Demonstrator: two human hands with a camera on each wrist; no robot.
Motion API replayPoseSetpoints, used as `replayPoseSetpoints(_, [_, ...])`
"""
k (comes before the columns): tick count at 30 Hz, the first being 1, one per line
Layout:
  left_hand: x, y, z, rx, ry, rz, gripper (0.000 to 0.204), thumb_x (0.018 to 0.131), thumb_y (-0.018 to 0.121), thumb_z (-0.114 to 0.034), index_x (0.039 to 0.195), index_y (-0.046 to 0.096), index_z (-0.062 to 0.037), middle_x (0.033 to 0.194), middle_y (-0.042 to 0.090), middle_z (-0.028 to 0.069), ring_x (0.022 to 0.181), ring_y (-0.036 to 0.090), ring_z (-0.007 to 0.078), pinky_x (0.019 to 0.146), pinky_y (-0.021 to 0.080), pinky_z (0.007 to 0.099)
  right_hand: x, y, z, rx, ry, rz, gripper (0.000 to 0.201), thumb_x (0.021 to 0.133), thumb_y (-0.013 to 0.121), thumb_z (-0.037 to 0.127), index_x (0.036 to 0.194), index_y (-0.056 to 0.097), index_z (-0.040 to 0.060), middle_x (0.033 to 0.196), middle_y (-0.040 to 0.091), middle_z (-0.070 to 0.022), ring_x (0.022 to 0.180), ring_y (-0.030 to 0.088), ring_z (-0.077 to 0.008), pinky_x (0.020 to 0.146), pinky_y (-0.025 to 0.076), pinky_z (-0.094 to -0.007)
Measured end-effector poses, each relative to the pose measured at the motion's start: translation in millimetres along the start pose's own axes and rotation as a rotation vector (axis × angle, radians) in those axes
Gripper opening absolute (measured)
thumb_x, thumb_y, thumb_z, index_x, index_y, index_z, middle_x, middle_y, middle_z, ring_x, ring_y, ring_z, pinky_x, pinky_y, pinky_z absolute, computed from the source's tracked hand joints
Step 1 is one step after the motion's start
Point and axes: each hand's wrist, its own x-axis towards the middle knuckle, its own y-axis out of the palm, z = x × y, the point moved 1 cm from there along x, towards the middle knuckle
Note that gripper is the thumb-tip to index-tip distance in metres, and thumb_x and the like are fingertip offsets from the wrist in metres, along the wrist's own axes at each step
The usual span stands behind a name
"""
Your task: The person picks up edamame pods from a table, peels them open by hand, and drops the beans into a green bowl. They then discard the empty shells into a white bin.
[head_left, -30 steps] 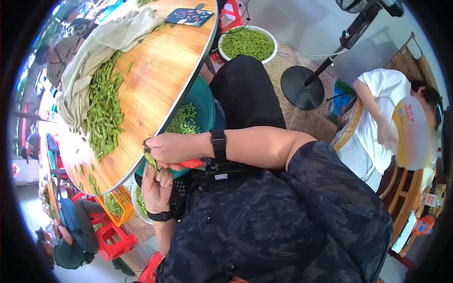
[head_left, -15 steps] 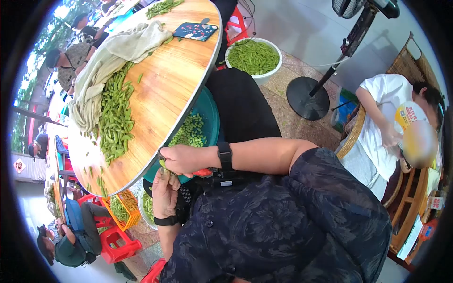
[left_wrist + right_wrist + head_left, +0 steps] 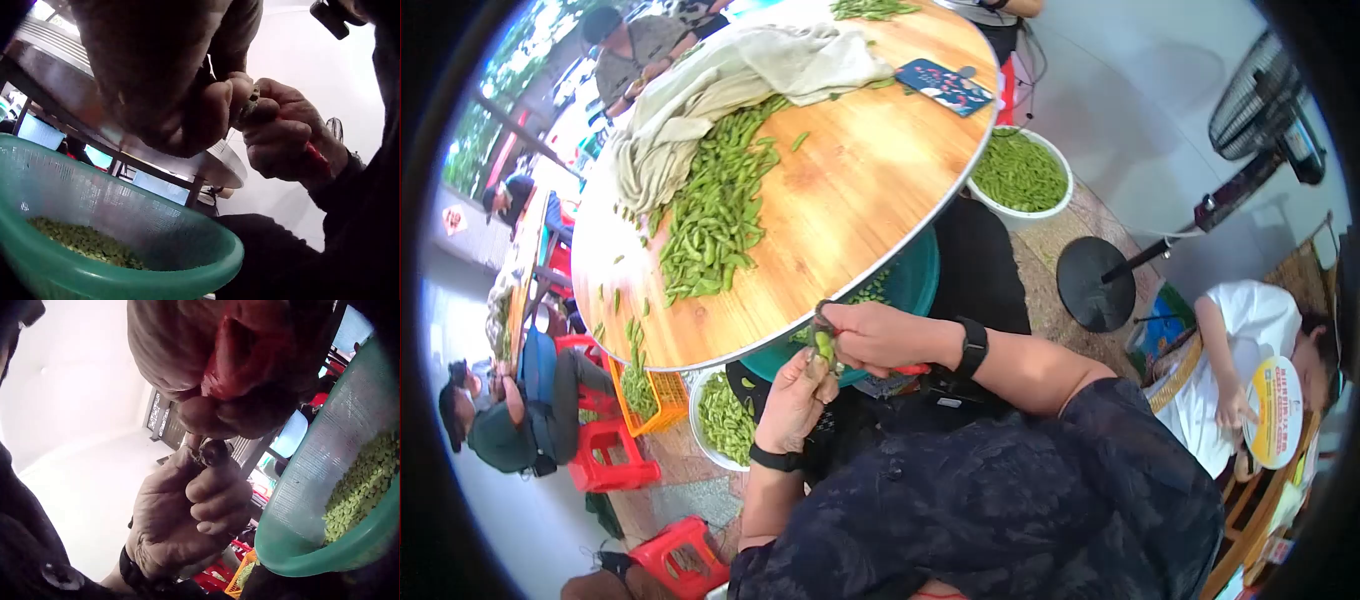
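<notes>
A green soybean pod (image 3: 825, 347) is between my two hands, over my lap by the table edge. My left hand (image 3: 793, 398) pinches its lower end between thumb and fingers. The right hand (image 3: 890, 335) is curled at the other end, a dark piece (image 3: 824, 316) at its fingertips. Across the right palm lies a red handle (image 3: 219, 372), gripped by the curled fingers; the rest of it is hidden. In the left wrist view the fingertips of both hands meet. Below them stands a green mesh basket (image 3: 206, 280) with shelled beans (image 3: 356, 497) in it.
On the round wooden table (image 3: 870, 185) lie a heap of pods (image 3: 715, 215), a crumpled cloth (image 3: 790, 60) and a patterned board (image 3: 945, 87). White basins (image 3: 1020, 175) of pods, an orange crate (image 3: 662, 400) and red stools (image 3: 608, 455) stand around. A floor fan (image 3: 1200, 210) and seated people are nearby.
The head view has turned, so table, hands and basins appear farther right. Both hands stay together at the pod, whose swollen green part shows more clearly now.
</notes>
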Motion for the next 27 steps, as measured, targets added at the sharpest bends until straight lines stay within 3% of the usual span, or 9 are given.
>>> replayPoseSetpoints(3, [2, 2, 2, -0.317, -0.127, 0.081, 0.025, 0.094, 0.054, -0.025, 0.105, 0.054, -0.0020, 0.072, 0.054, 0.0045, 0.055, 0.041, 0.0103, 0.054, 0.034, 0.0251, 10, -4, -17, 0.303, 0.068, 0.066, 0.012, 0.088, 0.037, 0.007, 0.093, 0.048, 0.0047, 0.060, 0.047, -0.0013, 0.039, 0.044, -0.0109, 0.036, 0.036, -0.0256])
replayPoseSetpoints(5, [11, -10, 16, -0.442, -0.138, 0.239, 0.030, 0.094, 0.054, -0.024, 0.113, 0.053, -0.0005, 0.097, 0.064, 0.0142, 0.055, 0.039, 0.0096, 0.052, 0.032, 0.0239, 12, -8, -20, 0.583, 0.168, 0.125, 0.015, 0.088, 0.037, 0.007, 0.093, 0.051, 0.0055, 0.060, 0.047, 0.0001, 0.038, 0.042, -0.0090, 0.035, 0.035, -0.0234])
replayPoseSetpoints(8, [17, -15, 16, -0.198, -0.227, 0.069, 0.026, 0.094, 0.053, -0.022, 0.108, 0.055, 0.0002, 0.093, 0.064, 0.0105, 0.059, 0.047, 0.0114, 0.056, 0.039, 0.0252, 14, -13, -23, 0.430, 0.248, 0.090, 0.014, 0.088, 0.037, 0.007, 0.089, 0.050, 0.0051, 0.061, 0.049, -0.0009, 0.039, 0.045, -0.0088, 0.036, 0.037, -0.0231])
replayPoseSetpoints(10, [22, -19, 16, 0.596, 0.068, 0.151, 0.028, 0.091, 0.059, -0.022, 0.106, 0.057, 0.0011, 0.088, 0.064, 0.0110, 0.069, 0.055, 0.0152, 0.064, 0.046, 0.0291, 14, -17, -27, 0.074, 0.253, 0.015, 0.011, 0.087, 0.040, 0.009, 0.086, 0.049, 0.0032, 0.063, 0.053, -0.0053, 0.042, 0.050, -0.0126, 0.039, 0.042, -0.0266])
replayPoseSetpoints(13, [25, -15, 25, 1.028, 0.229, 0.156, 0.038, 0.079, 0.071, -0.025, 0.104, 0.059, 0.0002, 0.092, 0.061, 0.0196, 0.083, 0.062, 0.0307, 0.074, 0.049, 0.0355, 13, -28, -38, -0.224, 0.227, -0.103, 0.013, 0.085, 0.043, 0.010, 0.087, 0.050, 0.0000, 0.067, 0.057, -0.0105, 0.044, 0.053, -0.0175, 0.044, 0.045, -0.0306])
replayPoseSetpoints(21, [11, -19, 32, 0.935, 0.084, 0.296, 0.037, 0.077, 0.074, -0.028, 0.096, 0.060, 0.0007, 0.083, 0.061, 0.0177, 0.077, 0.062, 0.0322, 0.067, 0.048, 0.0361, -1, -38, -50, -0.163, 0.337, -0.077, 0.017, 0.087, 0.042, 0.010, 0.098, 0.048, -0.0013, 0.070, 0.061, -0.0094, 0.043, 0.054, -0.0155, 0.042, 0.044, -0.0287])
replayPoseSetpoints(23, [3, -16, 23, 0.924, -0.003, 0.056, 0.039, 0.079, 0.071, -0.035, 0.084, 0.055, -0.0006, 0.082, 0.060, 0.0181, 0.077, 0.061, 0.0351, 0.065, 0.048, 0.0397, 3, -26, -50, -0.123, 0.271, -0.082, 0.017, 0.083, 0.039, 0.004, 0.096, 0.051, 0.0007, 0.072, 0.061, -0.0044, 0.043, 0.052, -0.0111, 0.042, 0.043, -0.0246])
replayPoseSetpoints(24, [3, -15, 22, 1.040, 0.238, -0.044, 0.038, 0.076, 0.074, -0.030, 0.083, 0.052, 0.0000, 0.077, 0.058, 0.0170, 0.073, 0.060, 0.0356, 0.063, 0.048, 0.0418, 6, -20, -47, -0.132, 0.255, -0.087, 0.015, 0.084, 0.038, 0.005, 0.094, 0.049, 0.0013, 0.071, 0.058, -0.0046, 0.044, 0.052, -0.0110, 0.042, 0.043, -0.0245])
replayPoseSetpoints(27, [7, -7, 16, 1.177, 0.486, -0.173, 0.038, 0.074, 0.075, -0.025, 0.084, 0.050, 0.0013, 0.074, 0.056, 0.0174, 0.071, 0.059, 0.0366, 0.061, 0.048, 0.0433, 15, -5, -47, -0.039, 0.289, -0.079, 0.014, 0.085, 0.038, 0.005, 0.094, 0.049, 0.0023, 0.071, 0.056, -0.0049, 0.044, 0.052, -0.0111, 0.041, 0.043, -0.0248])
